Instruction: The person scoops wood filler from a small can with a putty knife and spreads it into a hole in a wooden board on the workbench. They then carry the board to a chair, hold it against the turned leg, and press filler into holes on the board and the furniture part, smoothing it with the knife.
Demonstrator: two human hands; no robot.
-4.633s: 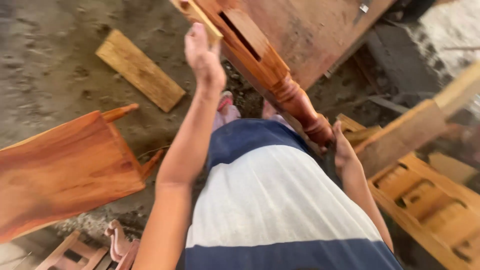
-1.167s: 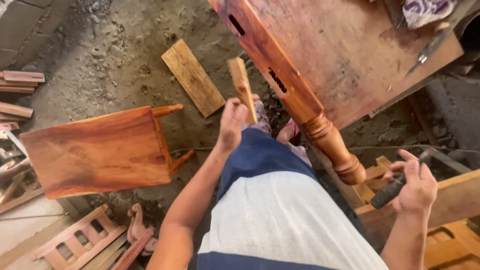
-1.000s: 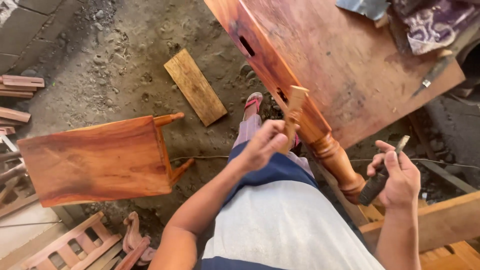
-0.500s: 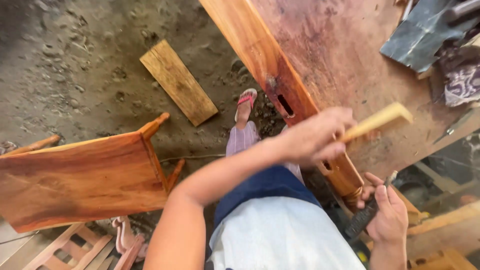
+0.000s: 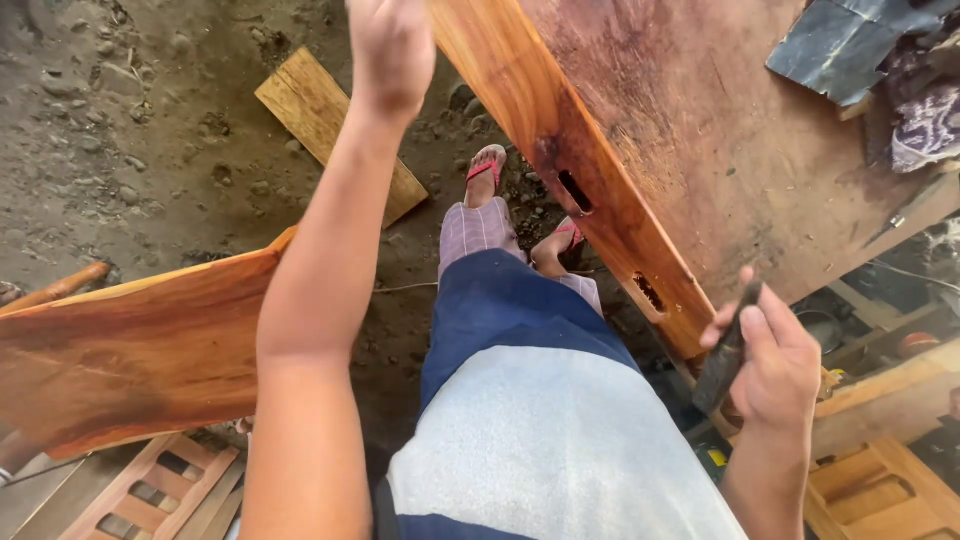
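One dark, slim tool handle (image 5: 727, 350) sits in the right hand (image 5: 775, 360), whose fingers and thumb are curled around it; the handle runs up from below the palm to the thumb tip, just beside the lower end of the long reddish-brown wooden table rail (image 5: 575, 175). That rail, polished and orange along its edge, has two dark rectangular mortise slots cut in its side, one above the other along its length. The left hand (image 5: 392, 45) is raised at the top of the view, touching or just beside the upper end of the rail; its fingers are cut off by the frame edge, so I cannot tell whether it is closed on anything. Beyond the rail spreads the rough brown table underside (image 5: 740, 140), with a dark grey sheet (image 5: 850, 50) and a patterned cloth (image 5: 925, 115) at its far corner. Left of the rail, on the dirt floor (image 5: 130, 130), lies a pale flat wooden plank (image 5: 330, 125). Further left of the rail stands a glossy orange-red wooden panel (image 5: 140, 350). Below the rail, the person's feet wear red flip-flops (image 5: 488, 165).
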